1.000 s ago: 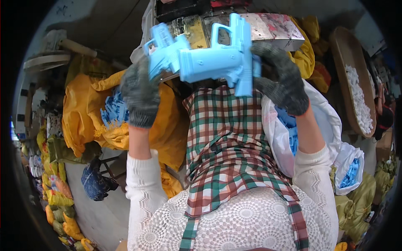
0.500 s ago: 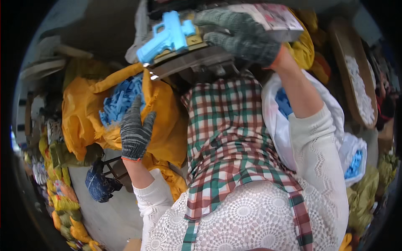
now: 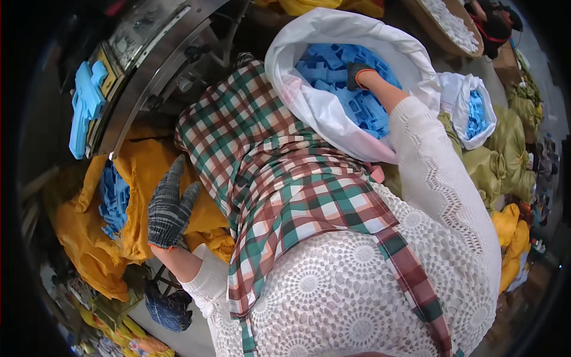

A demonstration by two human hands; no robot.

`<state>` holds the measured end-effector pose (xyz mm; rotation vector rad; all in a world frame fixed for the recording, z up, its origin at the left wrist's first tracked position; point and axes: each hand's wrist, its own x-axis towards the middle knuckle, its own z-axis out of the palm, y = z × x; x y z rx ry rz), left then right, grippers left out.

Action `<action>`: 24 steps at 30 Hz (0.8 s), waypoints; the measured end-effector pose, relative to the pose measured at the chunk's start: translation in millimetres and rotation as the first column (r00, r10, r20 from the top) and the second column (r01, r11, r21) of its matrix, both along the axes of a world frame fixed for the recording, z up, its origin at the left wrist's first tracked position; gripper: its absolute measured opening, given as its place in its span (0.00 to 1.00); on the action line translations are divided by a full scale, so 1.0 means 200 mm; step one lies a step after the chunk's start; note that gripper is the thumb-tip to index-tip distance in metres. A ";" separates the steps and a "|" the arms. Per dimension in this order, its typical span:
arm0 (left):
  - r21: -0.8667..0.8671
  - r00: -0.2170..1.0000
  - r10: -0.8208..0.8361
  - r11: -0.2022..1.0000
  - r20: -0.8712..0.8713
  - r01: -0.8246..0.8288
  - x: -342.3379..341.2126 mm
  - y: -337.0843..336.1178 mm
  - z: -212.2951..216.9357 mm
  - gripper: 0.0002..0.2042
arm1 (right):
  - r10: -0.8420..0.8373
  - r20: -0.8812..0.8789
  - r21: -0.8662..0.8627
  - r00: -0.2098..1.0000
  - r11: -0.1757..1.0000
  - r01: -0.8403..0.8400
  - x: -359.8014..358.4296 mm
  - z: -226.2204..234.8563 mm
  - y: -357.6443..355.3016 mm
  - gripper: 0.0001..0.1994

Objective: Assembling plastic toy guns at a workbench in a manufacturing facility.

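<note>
My right hand (image 3: 355,77), in a dark knit glove, reaches down into a large white sack (image 3: 285,65) on my right. Its fingers are hidden among the blue plastic toy gun parts (image 3: 366,110) that fill the sack. My left hand (image 3: 168,211), in a grey striped glove, is open with fingers stretched and holds nothing. It hovers beside an orange sack (image 3: 151,160) holding blue plastic pieces (image 3: 113,199). At the upper left, a light blue toy pistol piece (image 3: 88,107) lies on the edge of a metal machine bed (image 3: 134,95).
A smaller white bag (image 3: 446,95) of blue pieces stands beyond the large sack. Olive sacks (image 3: 505,149) and an orange one (image 3: 510,238) lie at the right. A long tray of white pieces (image 3: 449,24) is at the far right. A dark blue cloth-covered stool (image 3: 166,306) stands lower left.
My right hand has left the machine and gone down into the white sack as my view swung right. The toy pistol piece still lies at the machine. My left hand stays open.
</note>
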<state>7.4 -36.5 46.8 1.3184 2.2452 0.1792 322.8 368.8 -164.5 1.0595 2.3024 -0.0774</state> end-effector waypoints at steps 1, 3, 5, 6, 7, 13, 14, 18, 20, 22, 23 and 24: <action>0.029 1.000 -0.010 1.000 0.020 0.009 0.01 0.00 0.01 0.28 | -0.047 0.026 -0.112 0.999 0.992 0.050 0.02 -0.05 0.05 0.26; 0.023 0.999 -0.027 0.999 0.034 0.026 0.01 0.03 -0.01 0.28 | -0.002 0.063 -0.209 0.998 0.978 0.015 0.04 -0.08 0.25 0.25; -0.005 0.999 0.006 1.000 0.039 -0.006 0.02 0.00 -0.04 0.27 | -0.007 -0.028 -0.340 1.000 0.940 -0.003 -0.12 0.29 0.12 0.24; 0.005 0.995 0.026 1.000 0.094 -0.027 0.04 -0.03 -0.05 0.27 | -0.083 -0.142 -0.383 0.986 0.924 0.023 -0.28 0.71 -0.07 0.25; 0.062 0.982 -0.079 0.996 0.172 0.070 0.06 0.11 -0.09 0.27 | -0.072 -0.337 -0.332 0.939 0.942 -0.047 -0.09 0.81 -0.04 0.23; 0.403 0.813 -0.179 0.912 0.554 -0.074 0.24 0.21 -0.19 0.25 | -0.093 -0.963 -0.226 0.252 0.786 -0.575 -0.44 1.17 -0.50 0.17; 0.540 0.799 -0.199 0.822 0.568 -0.179 0.26 0.21 -0.24 0.24 | -0.118 -0.966 -0.237 0.231 0.763 -0.601 -0.51 1.17 -0.62 0.17; 0.170 0.229 0.027 0.588 0.973 -0.791 0.24 0.24 -0.16 0.25 | -0.204 -0.927 -0.367 0.315 0.668 -0.648 -0.69 1.15 -0.88 0.16; 0.139 0.213 0.064 0.575 0.975 -0.806 0.19 0.20 -0.15 0.26 | -0.117 -0.967 -0.243 0.226 0.686 -0.686 -0.69 1.15 -0.85 0.17; 0.067 0.193 0.135 0.627 0.972 -0.776 0.15 0.17 -0.13 0.26 | 0.237 -0.964 0.011 0.120 0.489 -0.872 -0.69 1.17 -0.82 0.16; 0.061 0.317 0.258 0.681 0.913 -0.730 0.14 0.16 -0.09 0.24 | 0.243 -0.964 0.019 0.110 0.475 -0.880 -0.69 1.17 -0.82 0.16; 0.088 0.305 0.200 0.689 0.931 -0.720 0.15 0.18 -0.06 0.22 | 0.206 -0.978 0.078 0.031 0.497 -0.864 -0.69 1.16 -0.82 0.15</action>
